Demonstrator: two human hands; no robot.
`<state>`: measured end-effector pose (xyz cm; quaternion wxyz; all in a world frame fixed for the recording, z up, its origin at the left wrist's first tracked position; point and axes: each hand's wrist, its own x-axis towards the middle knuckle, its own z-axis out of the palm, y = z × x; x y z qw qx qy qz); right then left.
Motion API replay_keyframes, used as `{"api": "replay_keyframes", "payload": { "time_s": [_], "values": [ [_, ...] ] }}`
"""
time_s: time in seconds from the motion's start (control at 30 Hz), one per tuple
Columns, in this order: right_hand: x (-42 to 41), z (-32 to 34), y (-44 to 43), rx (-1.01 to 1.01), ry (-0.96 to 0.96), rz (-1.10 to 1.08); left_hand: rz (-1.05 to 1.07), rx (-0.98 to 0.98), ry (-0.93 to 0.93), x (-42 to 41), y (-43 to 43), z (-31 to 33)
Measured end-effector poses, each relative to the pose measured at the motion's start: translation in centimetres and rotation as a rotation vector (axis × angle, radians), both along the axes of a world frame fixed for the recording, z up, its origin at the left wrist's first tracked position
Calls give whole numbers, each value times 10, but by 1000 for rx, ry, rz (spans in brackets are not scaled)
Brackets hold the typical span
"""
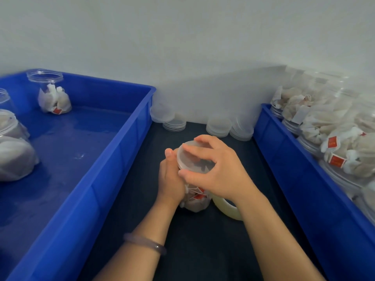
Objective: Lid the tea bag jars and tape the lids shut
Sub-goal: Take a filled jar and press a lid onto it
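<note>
On the dark table (203, 250), a tape roll (227, 207) lies just right of the jar (195, 196) of tea bags. The left hand (171, 179) wraps around the jar's side, and the right hand (219, 171) grips the lid (189, 159) on top. Spare lids (218, 126) are stacked farther back, between two blue bins (113, 169).

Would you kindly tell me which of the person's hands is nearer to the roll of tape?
Right. The right hand grips the lid, its wrist over the tape roll; the left hand holds the jar on its far side.
</note>
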<state>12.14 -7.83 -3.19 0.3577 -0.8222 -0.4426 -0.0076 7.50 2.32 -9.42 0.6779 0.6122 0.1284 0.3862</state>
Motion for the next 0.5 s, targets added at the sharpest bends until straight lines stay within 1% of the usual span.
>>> {"api": "replay_keyframes", "payload": {
  "time_s": [0.03,0.1,0.17,0.27,0.3,0.33,0.4,0.43,0.5],
  "values": [
    [-6,-3,3,13,-31,-91,36,16,3,0,-3,0],
    [-18,-3,8,-43,-122,-235,97,59,25,2,-6,-2],
    [-24,2,5,-158,-122,-206,104,56,37,2,-7,-2],
    [-19,25,-12,-378,-41,-86,98,30,-13,2,-6,0],
    [-17,32,-17,-430,-30,-79,100,41,-25,2,-6,-1],
    [-17,38,-21,-465,-59,-96,99,48,-34,3,-7,-1],
    [-22,43,-24,-489,-200,-211,85,28,-26,4,-8,-2],
    [-25,43,-24,-466,-253,-291,78,18,-21,4,-8,-3],
    [-25,41,-25,-357,-259,-358,68,28,-2,4,-7,-4]
  ]
}}
